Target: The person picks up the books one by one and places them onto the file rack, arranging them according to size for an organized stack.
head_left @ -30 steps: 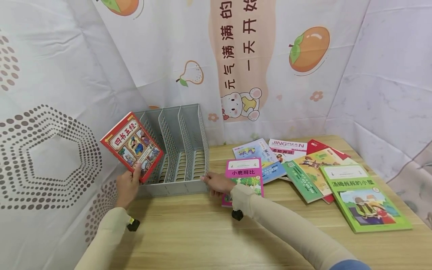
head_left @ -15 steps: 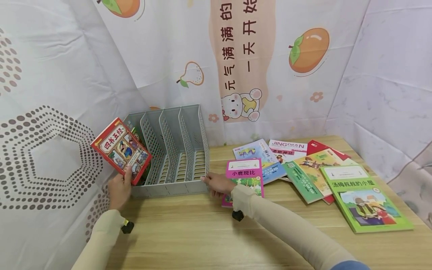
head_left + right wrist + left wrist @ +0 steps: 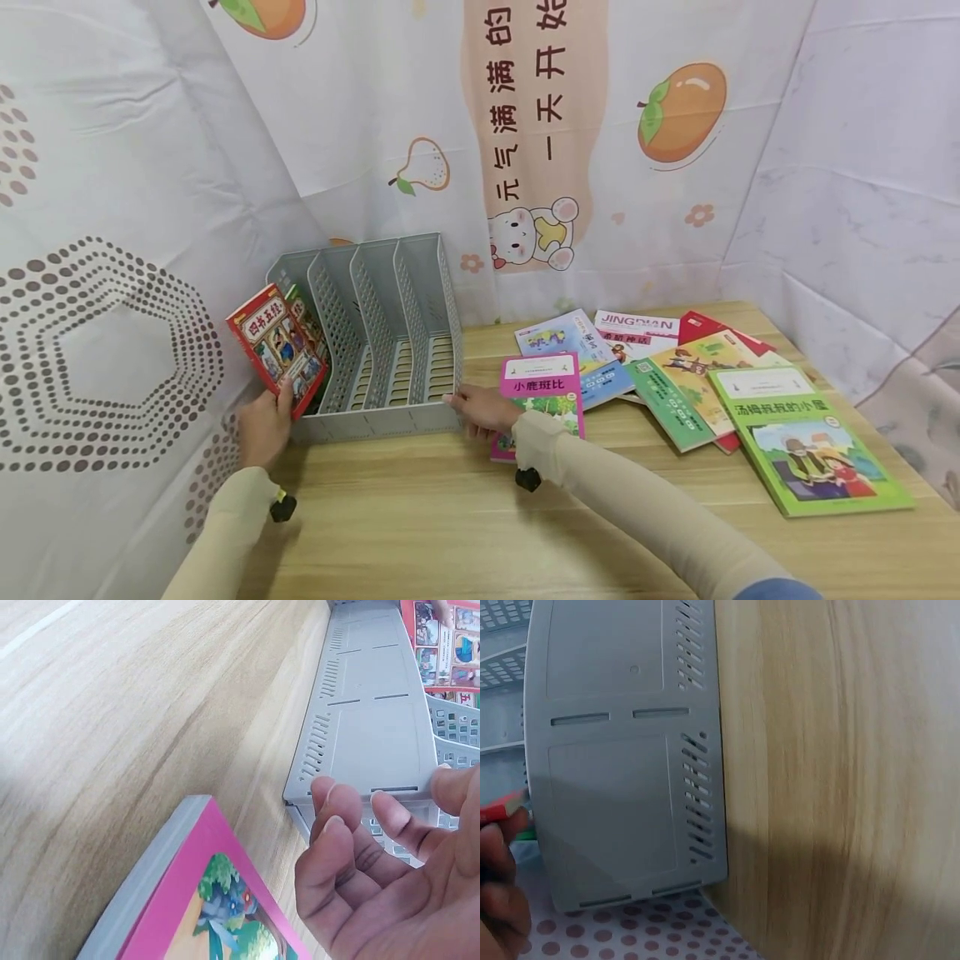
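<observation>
Left hand [image 3: 264, 425]: clamped low on the red book [image 3: 273, 342]
Red book: tilted, just above that hand
Right hand [image 3: 486, 408]: pinches a corner of the gray rack [image 3: 382, 422]
Pink book [image 3: 543, 392]: just beside it

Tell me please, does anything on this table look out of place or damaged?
The books right of the rack look untidy: they overlap at different angles. A red book tilts, but the left hand holds it. I see no damage.
</observation>
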Demonstrator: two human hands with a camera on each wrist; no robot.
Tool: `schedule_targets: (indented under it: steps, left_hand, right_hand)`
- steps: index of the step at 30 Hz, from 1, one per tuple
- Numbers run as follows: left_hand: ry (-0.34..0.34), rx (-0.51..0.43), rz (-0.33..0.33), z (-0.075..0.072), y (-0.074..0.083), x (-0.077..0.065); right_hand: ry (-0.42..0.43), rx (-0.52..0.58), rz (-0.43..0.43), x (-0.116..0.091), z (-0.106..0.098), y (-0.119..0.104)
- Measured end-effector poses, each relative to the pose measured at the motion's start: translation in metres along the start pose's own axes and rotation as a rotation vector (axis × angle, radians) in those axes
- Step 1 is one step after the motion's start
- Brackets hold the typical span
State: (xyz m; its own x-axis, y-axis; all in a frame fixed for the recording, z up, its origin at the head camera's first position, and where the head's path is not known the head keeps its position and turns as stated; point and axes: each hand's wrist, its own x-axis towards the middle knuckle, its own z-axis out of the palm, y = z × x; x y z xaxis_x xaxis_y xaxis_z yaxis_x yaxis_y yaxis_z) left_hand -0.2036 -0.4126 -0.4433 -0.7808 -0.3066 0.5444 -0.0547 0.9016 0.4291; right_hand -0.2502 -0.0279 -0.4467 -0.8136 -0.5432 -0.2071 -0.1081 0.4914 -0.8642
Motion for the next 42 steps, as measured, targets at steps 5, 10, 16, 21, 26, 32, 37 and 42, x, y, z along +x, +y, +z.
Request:
schedule_targets:
  steps: [5, 10, 16, 21, 26, 32, 37, 42]
  left_hand:
    - [-0.062, 0.042, -0.065, 0.001, 0.004, 0.008]
    - [-0.142, 0.039, -0.109, 0.003, 0.009, 0.018]
    - [-0.312, -0.030, -0.220, 0.004, 0.017, 0.027]
    - [-0.353, -0.096, -0.296, 0.003, 0.023, 0.034]
    - [-0.431, -0.141, -0.284, 0.004, 0.017, 0.039]
    - [-0.409, -0.159, -0.323, 0.012, 0.004, 0.038]
    - [-0.417, -0.134, -0.333, 0.014, 0.004, 0.043]
    - [-0.358, -0.108, -0.239, 0.017, 0.007, 0.049]
  right_hand:
    - [-0.003, -0.037, -0.001, 0.001, -0.001, -0.001]
    - [0.001, -0.054, 0.005, 0.004, 0.000, 0.001]
    - [0.005, -0.040, 0.021, 0.007, 0.002, 0.003]
    - [0.004, -0.043, 0.015, 0.008, 0.002, 0.003]
    - [0.013, -0.047, 0.021, 0.008, 0.002, 0.005]
    - [0.011, -0.067, 0.008, 0.007, 0.004, 0.004]
    - [0.011, -0.075, 0.010, 0.007, 0.002, 0.002]
    - [0.009, -0.068, 0.015, 0.007, 0.002, 0.003]
